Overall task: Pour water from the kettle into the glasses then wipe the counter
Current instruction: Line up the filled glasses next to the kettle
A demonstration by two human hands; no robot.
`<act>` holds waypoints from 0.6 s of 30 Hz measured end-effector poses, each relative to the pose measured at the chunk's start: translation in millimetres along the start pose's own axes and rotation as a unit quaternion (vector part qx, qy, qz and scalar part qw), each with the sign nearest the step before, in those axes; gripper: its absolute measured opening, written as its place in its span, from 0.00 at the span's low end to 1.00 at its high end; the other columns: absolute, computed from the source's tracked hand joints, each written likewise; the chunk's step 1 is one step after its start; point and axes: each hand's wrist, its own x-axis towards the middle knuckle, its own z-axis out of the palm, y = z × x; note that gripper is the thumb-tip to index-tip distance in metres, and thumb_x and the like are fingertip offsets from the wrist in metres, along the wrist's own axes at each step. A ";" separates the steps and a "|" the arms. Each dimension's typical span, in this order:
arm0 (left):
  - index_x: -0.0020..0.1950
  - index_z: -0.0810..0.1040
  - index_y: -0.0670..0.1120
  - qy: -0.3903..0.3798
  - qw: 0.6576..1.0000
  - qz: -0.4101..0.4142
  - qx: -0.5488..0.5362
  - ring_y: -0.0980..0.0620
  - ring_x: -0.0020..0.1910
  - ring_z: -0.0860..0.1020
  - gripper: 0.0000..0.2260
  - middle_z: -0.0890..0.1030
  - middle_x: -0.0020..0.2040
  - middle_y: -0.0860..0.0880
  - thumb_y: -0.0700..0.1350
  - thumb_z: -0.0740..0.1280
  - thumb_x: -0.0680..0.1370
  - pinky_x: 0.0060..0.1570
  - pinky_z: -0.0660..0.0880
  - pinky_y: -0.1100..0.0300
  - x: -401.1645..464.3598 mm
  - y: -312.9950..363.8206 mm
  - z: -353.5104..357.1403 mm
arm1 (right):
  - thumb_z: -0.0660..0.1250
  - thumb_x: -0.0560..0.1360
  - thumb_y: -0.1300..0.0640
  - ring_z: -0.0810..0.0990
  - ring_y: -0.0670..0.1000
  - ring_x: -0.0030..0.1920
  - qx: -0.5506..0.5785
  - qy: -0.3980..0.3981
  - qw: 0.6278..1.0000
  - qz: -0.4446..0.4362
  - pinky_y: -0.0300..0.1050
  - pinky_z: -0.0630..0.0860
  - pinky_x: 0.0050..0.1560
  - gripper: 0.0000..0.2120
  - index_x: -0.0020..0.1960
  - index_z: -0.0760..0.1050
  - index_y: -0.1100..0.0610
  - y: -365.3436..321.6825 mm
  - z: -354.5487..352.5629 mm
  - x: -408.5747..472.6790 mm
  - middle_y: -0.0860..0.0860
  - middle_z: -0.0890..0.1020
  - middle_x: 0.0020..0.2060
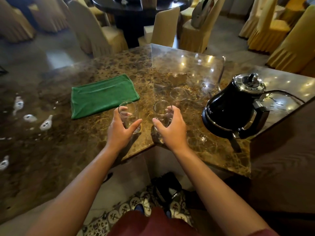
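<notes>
Left hand (122,129): curled round the left glass (129,116), the thumb on the near right side and the fingers seen through the glass on the far side.
Right hand (171,127): wrapped round the middle glass (161,114), the thumb on the near left side, the fingertips over the far right of the rim.
Left glass: held upright on the desk (68,150), just off the near right corner of the green cloth.
Middle glass: held upright, just right of the left glass, a narrow gap kept between them.
Third glass (178,94): stood untouched just behind the middle glass; only its rim is clearly made out.
Contents of the glasses: cannot be told.
Kettle (233,108): black with a chrome lid, set to the right of the glasses near the desk's right edge, handle turned to the right, lid closed.
Green cloth (103,96): laid folded flat on the desk, left of and behind the left glass.
Clear pitcher (211,74): stood behind the kettle and the third glass.
Desk: brown marble, glossy, with ceiling lights reflected in it.
Covered chairs (265,31): ranged beyond the desk's far edge.
</notes>
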 end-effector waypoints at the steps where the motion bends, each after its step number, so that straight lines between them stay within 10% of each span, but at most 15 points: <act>1: 0.67 0.67 0.52 0.000 1.000 -0.002 -0.003 0.53 0.55 0.80 0.33 0.80 0.56 0.53 0.67 0.72 0.70 0.55 0.79 0.44 -0.7 1.2 0.2 | 0.78 0.73 0.44 0.80 0.49 0.60 0.005 -0.014 1.000 -0.002 0.50 0.78 0.61 0.33 0.71 0.70 0.56 -0.7 -1.9 -0.3 0.49 0.80 0.60; 18: 0.66 0.71 0.51 -0.037 0.994 0.056 -0.085 0.56 0.54 0.82 0.33 0.82 0.54 0.51 0.65 0.75 0.68 0.56 0.81 0.48 66.6 31.1 -17.0 | 0.81 0.70 0.45 0.84 0.42 0.53 0.047 -0.046 0.991 -0.120 0.38 0.81 0.55 0.28 0.63 0.73 0.54 -71.5 -32.6 52.9 0.45 0.84 0.54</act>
